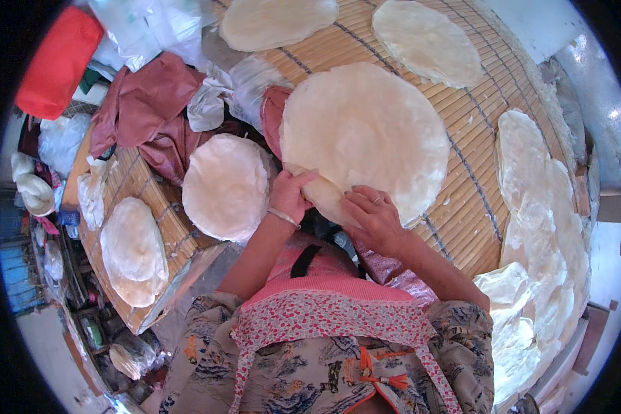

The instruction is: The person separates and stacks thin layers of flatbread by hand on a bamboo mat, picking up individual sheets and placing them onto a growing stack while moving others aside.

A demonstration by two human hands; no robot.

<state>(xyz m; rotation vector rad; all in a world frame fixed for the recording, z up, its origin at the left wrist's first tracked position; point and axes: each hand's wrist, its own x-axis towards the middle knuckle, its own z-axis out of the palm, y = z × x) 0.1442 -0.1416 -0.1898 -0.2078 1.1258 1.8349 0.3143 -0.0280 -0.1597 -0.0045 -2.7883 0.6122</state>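
Both hands pinch a flap at the disc's seven o'clock

I have the flap [324, 198], a pale, thin strip, at the seven o'clock edge of the big disc [366, 131], with twelve pointing away from the wearer. From my end I can't tell whether it is part of the disc or a separate piece.

The left hand [291, 196] has a narrow grip on the flap's ten o'clock end. I see its thumb laid along the top, pointing toward two; the fingers are mostly hidden. Its forearm slants up from seven, a bangle [283, 218] at the wrist.

The right hand [376, 218] closes on the four o'clock end, back upward, fingers bent and aimed toward ten. One finger wears a ring [377, 199]. That forearm reaches in from four, elbow out. Where its thumb presses, I can't make out.

Under the disc I see a slatted mat [472, 238]. Smaller rounds lie on it at eleven [278, 24] and one [428, 43], and overlapping sheets [541, 221] at four. From the flap, a stack [225, 186] sits at nine, and farther out at eight an oval piece [134, 252] lies on a board [127, 169].
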